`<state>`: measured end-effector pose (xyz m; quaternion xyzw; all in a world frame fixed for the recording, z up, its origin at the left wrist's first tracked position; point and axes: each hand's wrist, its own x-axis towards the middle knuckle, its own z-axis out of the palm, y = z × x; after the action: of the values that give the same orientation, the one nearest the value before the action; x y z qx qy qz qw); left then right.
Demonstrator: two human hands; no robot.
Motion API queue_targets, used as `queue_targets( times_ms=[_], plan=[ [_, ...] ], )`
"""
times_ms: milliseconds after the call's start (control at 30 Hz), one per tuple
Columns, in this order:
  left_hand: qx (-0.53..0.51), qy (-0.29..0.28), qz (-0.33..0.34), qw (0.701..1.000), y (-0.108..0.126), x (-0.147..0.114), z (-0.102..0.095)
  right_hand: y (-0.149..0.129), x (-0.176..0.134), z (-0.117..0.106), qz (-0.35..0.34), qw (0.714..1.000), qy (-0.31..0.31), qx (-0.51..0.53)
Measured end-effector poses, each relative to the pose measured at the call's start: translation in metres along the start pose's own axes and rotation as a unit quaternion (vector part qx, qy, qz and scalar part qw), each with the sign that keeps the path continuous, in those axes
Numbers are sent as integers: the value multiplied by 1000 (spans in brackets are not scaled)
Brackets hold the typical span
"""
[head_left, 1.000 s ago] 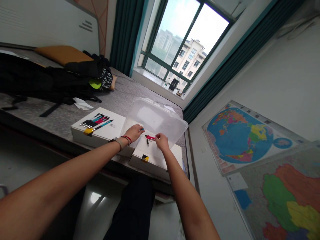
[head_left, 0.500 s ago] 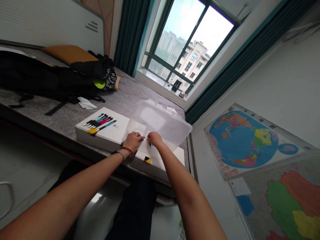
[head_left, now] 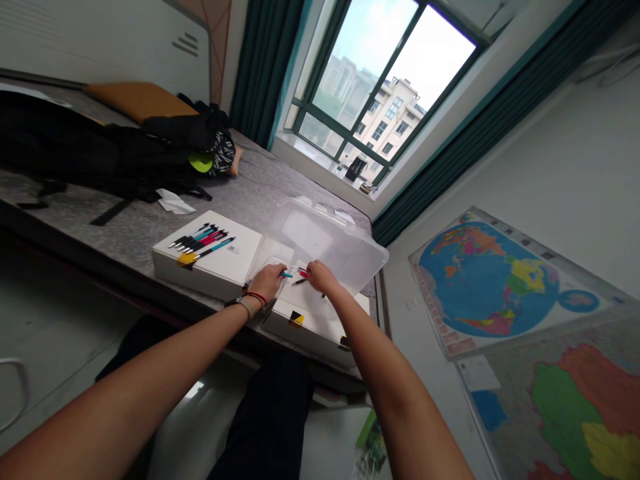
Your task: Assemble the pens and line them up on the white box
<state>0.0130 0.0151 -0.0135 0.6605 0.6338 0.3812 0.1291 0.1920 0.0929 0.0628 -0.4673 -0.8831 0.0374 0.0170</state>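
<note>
My left hand (head_left: 269, 283) is closed round a blue pen (head_left: 287, 275), whose end sticks out to the right of the fingers. Just right of it, my right hand (head_left: 323, 275) is closed, with a red pen (head_left: 303, 273) poking out from its fingertips. Below the red one a dark pen (head_left: 299, 281) shows; whether it is held or lying loose I cannot tell. Both hands are at an open translucent plastic box (head_left: 333, 233) with its lid raised behind them. Several black, blue and red pens (head_left: 207, 239) lie side by side on a white box (head_left: 240, 237) to the left.
A second white box (head_left: 315, 330) with yellow-black tape sits under the plastic box at the grey tabletop's (head_left: 270, 175) front edge. Further left are a crumpled tissue (head_left: 174, 202) and a black bag (head_left: 115, 160). Wall maps (head_left: 490, 283) hang at right.
My right hand has moved slightly right, away from the left hand, and the red pen now shows at its fingertips. More of the blue pen shows beyond my left fingers.
</note>
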Motion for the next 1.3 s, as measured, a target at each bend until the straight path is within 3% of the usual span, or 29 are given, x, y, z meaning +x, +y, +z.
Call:
queue_targets(
  times_ms=[233, 533, 733, 833, 933, 1067, 1167, 1233, 1300],
  plan=[
    [-4, -4, -57, 998, 6, 0, -7, 3, -17, -10, -21, 999, -44, -14],
    [-14, -4, -48, 999, 6, -2, -8, -8, -12, 2, -44, 998, -29, 29],
    [-58, -17, -64, 996, 6, 1, -7, -24, 3, 1, -38, 988, 52, 144],
    [-131, -10, -78, 988, 4, 8, -9, -26, 10, -9, -17, 975, 52, 215],
    [-206, -43, -77, 975, 0, 19, -12, -21, 13, -27, -18, 972, 50, 227],
    [-327, -81, -120, 934, 1, 33, -19, -13, 9, -45, -18, 956, 198, 217],
    [-368, -93, -130, 916, 7, 42, -21, -13, 2, -37, 31, 922, 286, 258],
    [-367, -111, -125, 915, 9, 47, -18, -15, -3, -21, 77, 917, 274, 278],
    [-358, -124, -124, 917, 9, 50, -12, -17, -8, 0, 135, 923, 217, 288]
  ],
)
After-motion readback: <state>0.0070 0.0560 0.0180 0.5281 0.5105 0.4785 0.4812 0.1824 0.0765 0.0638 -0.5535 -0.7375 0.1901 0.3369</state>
